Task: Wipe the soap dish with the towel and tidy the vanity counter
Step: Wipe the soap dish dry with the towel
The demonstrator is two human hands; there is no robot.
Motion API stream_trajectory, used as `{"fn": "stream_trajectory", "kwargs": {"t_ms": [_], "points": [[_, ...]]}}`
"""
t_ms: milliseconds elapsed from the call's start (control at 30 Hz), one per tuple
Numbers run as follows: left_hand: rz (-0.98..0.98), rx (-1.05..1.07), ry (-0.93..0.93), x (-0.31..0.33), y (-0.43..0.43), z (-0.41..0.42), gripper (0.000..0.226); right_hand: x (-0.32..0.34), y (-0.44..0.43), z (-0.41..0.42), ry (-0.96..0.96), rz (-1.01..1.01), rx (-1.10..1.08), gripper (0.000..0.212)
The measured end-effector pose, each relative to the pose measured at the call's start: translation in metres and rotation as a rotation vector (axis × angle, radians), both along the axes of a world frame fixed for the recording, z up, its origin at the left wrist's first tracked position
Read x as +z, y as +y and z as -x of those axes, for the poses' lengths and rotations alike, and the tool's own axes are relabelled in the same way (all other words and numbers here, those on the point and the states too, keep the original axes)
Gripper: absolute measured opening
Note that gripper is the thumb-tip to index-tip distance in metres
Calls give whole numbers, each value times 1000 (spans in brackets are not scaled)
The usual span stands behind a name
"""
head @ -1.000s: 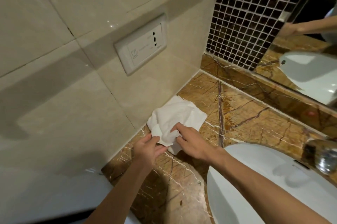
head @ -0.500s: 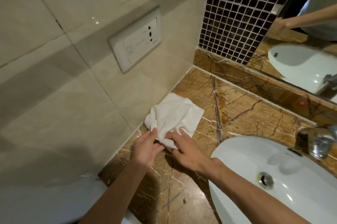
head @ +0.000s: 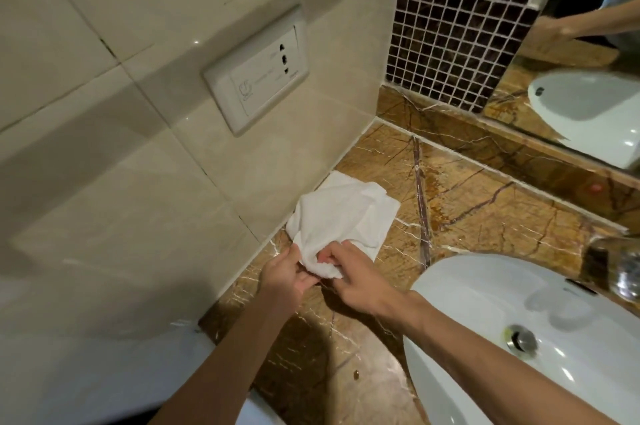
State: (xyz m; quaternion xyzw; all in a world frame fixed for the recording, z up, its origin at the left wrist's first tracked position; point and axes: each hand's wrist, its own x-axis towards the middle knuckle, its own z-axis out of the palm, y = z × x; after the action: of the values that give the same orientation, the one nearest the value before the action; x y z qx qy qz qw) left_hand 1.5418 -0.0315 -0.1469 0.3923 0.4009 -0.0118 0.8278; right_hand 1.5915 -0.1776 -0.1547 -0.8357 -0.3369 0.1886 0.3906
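Where the two forearms reach in from the near edge, both hands meet at the near corner of a white towel (head: 341,216). Left hand (head: 282,277): grip closed, fingers pinching the bunched near edge of the towel from the left. Right hand (head: 356,281): grip closed on the same bunch from the right, thumb and forefinger on the fabric. That corner is lifted slightly off the brown veined marble desk (head: 485,203); the rest of the towel lies rumpled and partly folded on the desk, its far-left edge against the foot of the beige tiled wall (head: 138,182).

Just right of the hands: white basin (head: 502,289) set into the desk, metal drain (head: 522,341) at its bottom. Chrome tap (head: 623,272) at the right frame edge, blurred. A small light speck sits on the desk near the front edge, nature not resolvable.

Above the towel on the wall: white socket plate (head: 258,73). Far corner: dark mosaic tile (head: 457,19), then a mirror (head: 588,71) above a marble upstand. Soap dish: not seen anywhere in view.
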Motion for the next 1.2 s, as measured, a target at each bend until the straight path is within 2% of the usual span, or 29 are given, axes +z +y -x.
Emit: {"fn": "stream_trajectory", "kwargs": {"t_ms": [133,267,333,467,667,833,933,1033,1100,1133,1200], "points": [[-52,-1,8,-2,-11,5,33,3,-26,-13,-23,59,47,32],[-131,4,19,-4,-21,5,32,0,-38,-24,-155,102,65,38],[-174,-5,41,-6,-21,5,32,-2,-35,-24,-184,95,26,34],[-222,-25,67,-3,-28,1,28,-3,-19,-14,-111,80,-69,28],[-231,8,144,3,-22,-3,26,1,-26,-17,-67,81,73,26],[-199,-3,147,8,-26,-6,36,-4,-47,-35,-144,134,38,30],[-179,0,154,14,-27,-12,35,-10,-40,-26,-175,102,8,31],[-162,-84,144,23,-28,-19,31,-11,-35,-25,-30,-64,-155,27],[-280,-223,142,28,-28,-23,34,-7,-33,-30,82,-205,-243,28],[-445,-312,129,28,-26,-23,37,-4,-32,-33,132,-251,-259,33],[-930,-532,24,30,-18,-22,45,2,-32,-38,212,-298,-271,40]]}}
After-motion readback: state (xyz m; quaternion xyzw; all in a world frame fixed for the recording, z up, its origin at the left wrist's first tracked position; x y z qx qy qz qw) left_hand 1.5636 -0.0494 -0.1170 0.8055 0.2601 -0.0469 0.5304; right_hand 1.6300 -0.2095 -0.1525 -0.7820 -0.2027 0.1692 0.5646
